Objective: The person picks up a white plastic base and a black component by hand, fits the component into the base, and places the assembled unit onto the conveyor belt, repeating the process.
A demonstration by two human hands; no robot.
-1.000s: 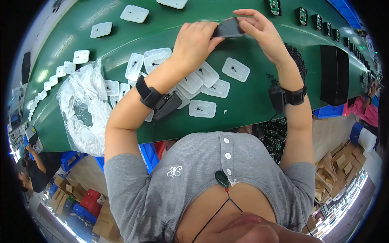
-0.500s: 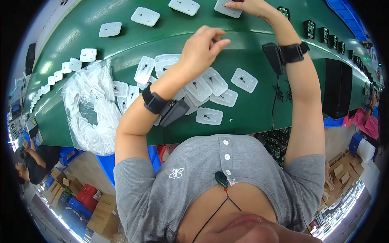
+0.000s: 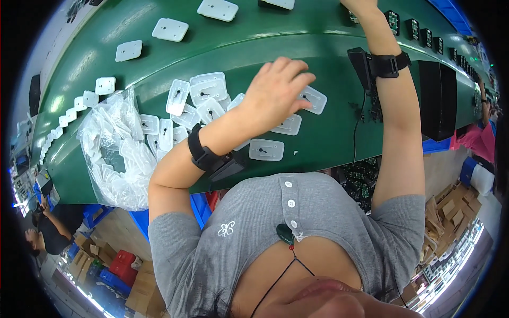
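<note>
My left hand (image 3: 280, 91) hovers over the right side of a pile of translucent white plastic covers, its fingers apart and nothing visible in them. Just beyond its fingertips lies one cover (image 3: 316, 100); another cover (image 3: 266, 150) rests nearer me. At the top edge my right hand (image 3: 361, 4) is partly cut off, its fingers out of the picture. Closest to it is a black housing with a green circuit board (image 3: 354, 18). On the far strip of the green table, white covered units (image 3: 170, 29) stand in a spaced row running left.
A clear plastic bag of white covers (image 3: 127, 175) lies at the left table edge. To the right stand a black box (image 3: 437, 100) and a row of housings with boards (image 3: 413, 29). A black cable (image 3: 359, 135) crosses the table. Another person (image 3: 50, 230) is at far left.
My right hand has left a white covered unit and moved right, towards the housings with boards. My left hand has moved right and nearer me. The far row of white units has shifted left.
</note>
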